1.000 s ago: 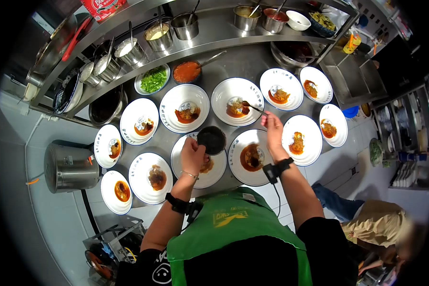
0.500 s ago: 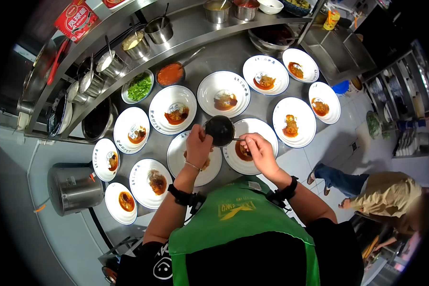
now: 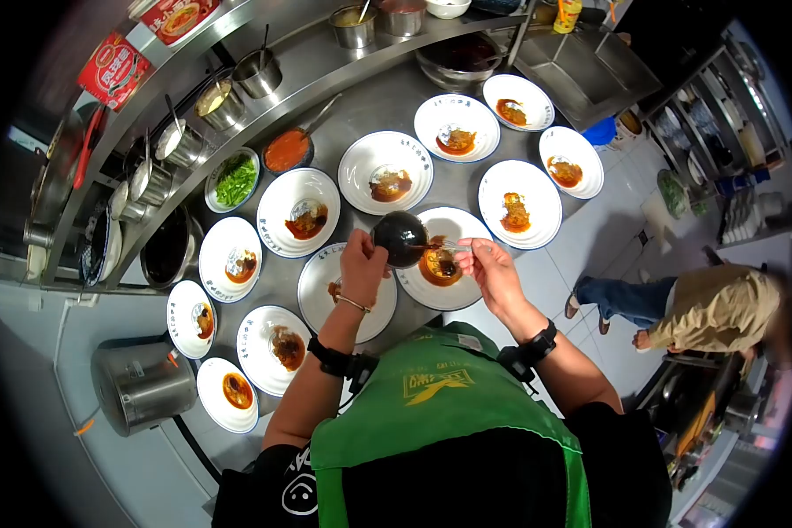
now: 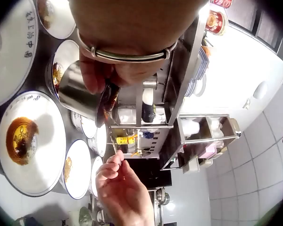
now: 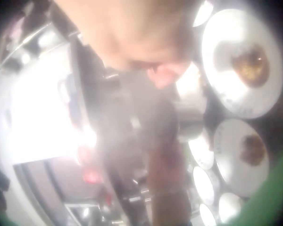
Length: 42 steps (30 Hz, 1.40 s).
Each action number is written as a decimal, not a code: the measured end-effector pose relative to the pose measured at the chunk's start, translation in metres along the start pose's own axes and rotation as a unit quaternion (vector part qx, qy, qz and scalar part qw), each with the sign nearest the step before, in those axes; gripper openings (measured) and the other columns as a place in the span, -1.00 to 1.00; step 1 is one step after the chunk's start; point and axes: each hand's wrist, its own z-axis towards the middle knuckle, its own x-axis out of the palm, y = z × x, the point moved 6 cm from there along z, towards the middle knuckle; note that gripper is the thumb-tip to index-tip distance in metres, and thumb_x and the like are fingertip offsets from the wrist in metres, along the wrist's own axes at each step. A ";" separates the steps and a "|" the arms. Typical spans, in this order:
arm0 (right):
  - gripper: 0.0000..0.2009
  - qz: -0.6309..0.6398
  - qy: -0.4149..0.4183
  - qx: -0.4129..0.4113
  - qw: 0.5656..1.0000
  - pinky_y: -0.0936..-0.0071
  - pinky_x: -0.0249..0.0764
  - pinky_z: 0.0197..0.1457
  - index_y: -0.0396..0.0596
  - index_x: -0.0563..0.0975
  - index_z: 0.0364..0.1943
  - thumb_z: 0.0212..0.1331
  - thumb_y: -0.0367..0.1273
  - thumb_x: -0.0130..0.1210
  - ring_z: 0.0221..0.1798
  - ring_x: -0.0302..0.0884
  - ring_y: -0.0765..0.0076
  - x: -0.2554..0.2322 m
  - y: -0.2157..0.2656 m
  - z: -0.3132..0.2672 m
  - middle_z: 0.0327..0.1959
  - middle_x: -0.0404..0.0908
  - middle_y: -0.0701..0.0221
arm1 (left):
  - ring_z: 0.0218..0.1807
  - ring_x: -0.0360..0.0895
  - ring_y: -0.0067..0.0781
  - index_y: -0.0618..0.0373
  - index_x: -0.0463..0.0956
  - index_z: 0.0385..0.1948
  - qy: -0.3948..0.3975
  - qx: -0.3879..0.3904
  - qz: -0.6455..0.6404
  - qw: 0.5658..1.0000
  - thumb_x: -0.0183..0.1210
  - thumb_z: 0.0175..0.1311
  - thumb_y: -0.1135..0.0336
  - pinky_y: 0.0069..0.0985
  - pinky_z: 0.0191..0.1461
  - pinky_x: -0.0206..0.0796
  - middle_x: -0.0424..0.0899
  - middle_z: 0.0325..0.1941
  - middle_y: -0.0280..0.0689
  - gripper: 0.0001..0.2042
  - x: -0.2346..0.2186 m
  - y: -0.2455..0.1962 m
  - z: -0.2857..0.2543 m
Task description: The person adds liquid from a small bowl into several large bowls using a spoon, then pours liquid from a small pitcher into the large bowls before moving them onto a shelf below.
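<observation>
My left hand point(image 3: 361, 271) grips a small metal cup point(image 3: 399, 236) of dark sauce, which looks tilted in the left wrist view. Close to its right, my right hand point(image 3: 491, 275) pinches the thin handle of a spoon point(image 3: 447, 247). The spoon's tip end lies at the cup's edge in the head view. Both hands are above the front row, where a white bowl point(image 3: 416, 286) with reddish-brown sauce sits under the spoon. Another white bowl point(image 3: 317, 304) lies partly hidden beneath my left hand and forearm. The right wrist view is blurred.
Several more white bowls point(image 3: 277, 211) with sauce spread across the steel counter. Behind them stand chopped greens point(image 3: 236, 180), a bowl of red sauce point(image 3: 286, 151) and a shelf of metal pots point(image 3: 258, 75). A steel drum point(image 3: 145, 387) is at left; a person point(image 3: 713, 308) is at right.
My right hand has brought the spoon from a back-row bowl to the cup, then slightly right over the front bowl. The cup stays in my left hand. The head view has turned.
</observation>
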 end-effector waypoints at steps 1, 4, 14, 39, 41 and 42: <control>-0.73 0.002 -0.002 -0.006 1.000 0.62 0.47 -0.17 -0.23 0.52 -0.05 0.46 -0.32 -0.13 -0.34 0.50 0.58 -0.003 0.002 -0.001 -0.32 0.64 0.37 | -0.69 0.50 -0.55 0.10 0.21 -0.46 0.004 0.000 -0.002 1.000 0.06 0.14 0.56 -0.60 -0.68 0.42 0.41 -0.62 -0.36 -0.82 0.004 0.002 0.001; -0.73 0.017 -0.039 -0.020 0.999 0.63 0.45 -0.20 -0.23 0.53 -0.06 0.46 -0.31 -0.10 -0.37 0.48 0.60 -0.018 0.012 -0.009 -0.33 0.65 0.37 | -0.70 0.51 -0.53 0.11 0.22 -0.46 0.013 -0.003 -0.011 1.000 0.07 0.14 0.56 -0.59 -0.68 0.44 0.41 -0.62 -0.36 -0.83 0.017 0.003 0.004; -0.75 -0.215 -0.198 -0.261 0.920 0.58 0.45 -0.15 -0.20 0.56 -0.07 0.44 -0.33 -0.07 -0.29 0.47 0.57 -0.107 0.095 -0.045 -0.29 0.61 0.38 | -0.71 0.49 -0.53 0.16 0.25 -0.47 0.030 -0.032 -0.046 0.998 0.08 0.10 0.58 -0.59 -0.69 0.42 0.39 -0.61 -0.33 -0.84 0.078 0.012 0.019; -0.79 -0.428 -0.044 -0.307 0.849 0.53 0.45 -0.12 -0.20 0.56 -0.15 0.42 -0.37 -0.06 -0.27 0.53 0.45 -0.062 0.092 -0.031 -0.34 0.61 0.36 | -0.71 0.40 -0.56 0.13 0.20 -0.53 0.087 0.019 0.042 0.995 0.10 0.06 0.55 -0.55 -0.68 0.30 0.32 -0.63 -0.37 -0.80 0.133 0.004 0.026; -0.80 -0.435 -0.033 -0.289 0.852 0.49 0.45 -0.10 -0.21 0.56 -0.17 0.40 -0.37 -0.04 -0.28 0.53 0.42 -0.056 0.086 -0.036 -0.36 0.58 0.35 | -0.71 0.38 -0.57 0.12 0.20 -0.53 0.096 0.028 0.059 0.993 0.10 0.06 0.55 -0.55 -0.68 0.30 0.31 -0.63 -0.37 -0.80 0.128 0.005 0.023; -0.79 -0.351 -0.048 -0.238 0.904 0.53 0.45 -0.13 -0.21 0.56 -0.15 0.42 -0.36 -0.06 -0.32 0.51 0.47 -0.063 0.073 -0.034 -0.37 0.60 0.38 | -0.71 0.39 -0.57 0.13 0.20 -0.52 0.100 0.040 0.055 0.993 0.09 0.07 0.55 -0.55 -0.68 0.30 0.31 -0.62 -0.37 -0.80 0.126 0.004 0.024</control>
